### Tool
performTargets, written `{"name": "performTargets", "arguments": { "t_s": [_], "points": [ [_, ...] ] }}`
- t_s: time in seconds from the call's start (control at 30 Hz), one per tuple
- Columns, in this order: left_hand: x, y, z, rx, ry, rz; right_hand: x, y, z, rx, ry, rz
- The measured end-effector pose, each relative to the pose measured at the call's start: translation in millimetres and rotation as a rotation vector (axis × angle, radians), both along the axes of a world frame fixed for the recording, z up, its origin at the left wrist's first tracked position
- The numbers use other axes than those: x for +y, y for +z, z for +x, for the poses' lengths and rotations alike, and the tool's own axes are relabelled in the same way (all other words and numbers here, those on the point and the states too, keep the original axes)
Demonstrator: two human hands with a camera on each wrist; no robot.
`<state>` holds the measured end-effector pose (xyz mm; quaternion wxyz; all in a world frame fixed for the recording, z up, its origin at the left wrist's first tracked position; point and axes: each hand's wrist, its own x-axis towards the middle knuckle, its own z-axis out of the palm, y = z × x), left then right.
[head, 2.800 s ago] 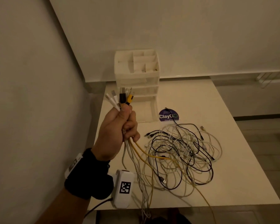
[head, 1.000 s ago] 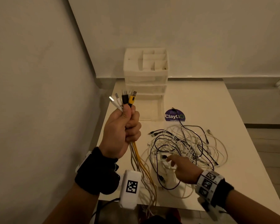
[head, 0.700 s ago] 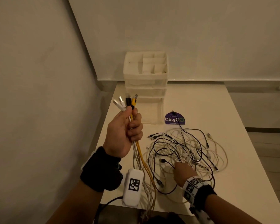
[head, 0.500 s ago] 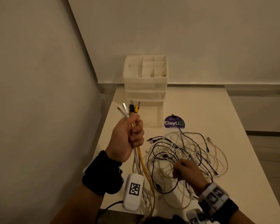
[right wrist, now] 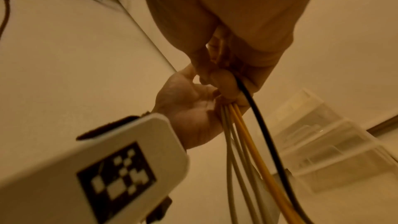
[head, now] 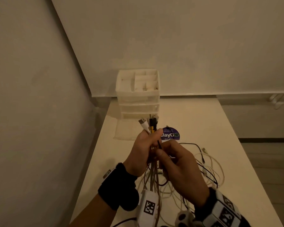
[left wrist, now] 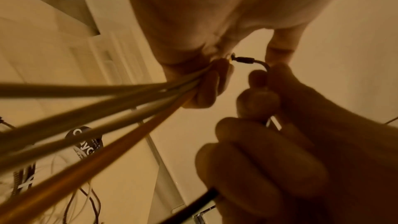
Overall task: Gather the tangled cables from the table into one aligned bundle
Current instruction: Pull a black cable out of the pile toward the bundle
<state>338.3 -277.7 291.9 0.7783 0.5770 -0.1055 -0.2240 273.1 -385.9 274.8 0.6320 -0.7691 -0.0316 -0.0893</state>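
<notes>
My left hand is raised above the table and grips a bundle of white, yellow and black cables. Their plugs stick up together above the fist. Right beside it, my right hand pinches a thin black cable. In the left wrist view this black cable's plug touches the left hand's fingers. The right wrist view shows the black cable hanging next to the yellow strands. The remaining tangle lies on the table on the right.
A white drawer organiser stands at the table's far left corner, with a purple round sticker in front of it. Walls close in on the left and behind. The cream table ends at its right edge above the floor.
My right hand reached into the tangle, took a black cable end and lifted it up to the left hand's bundle. The left hand has kept its grip on the bundle.
</notes>
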Motion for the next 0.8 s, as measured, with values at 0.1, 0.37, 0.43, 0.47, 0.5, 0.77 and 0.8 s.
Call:
{"name": "performTargets", "arguments": {
  "t_s": [0.1,0.37,0.43,0.47,0.5,0.77,0.8],
  "points": [
    [-6,-2,1,-0.027,0.002,0.077,0,-8,3,-0.005,-0.016,-0.097],
    [-7,-14,7,-0.043,0.072,0.118,-10,-19,10,0.052,-0.014,-0.186],
    [-5,-15,10,-0.060,0.106,0.080,-10,-21,7,0.081,0.031,-0.196],
    [-4,-13,11,-0.044,0.124,0.023,-10,-23,6,0.098,0.059,-0.192],
    [-2,-11,14,-0.017,0.134,-0.061,-11,-23,4,0.111,0.089,-0.179],
    [52,29,48,-0.114,0.220,-0.335,-20,-39,5,0.150,0.327,-0.076],
    [60,34,53,-0.139,0.254,-0.335,-22,-46,5,0.166,0.339,-0.087]
  ]
}}
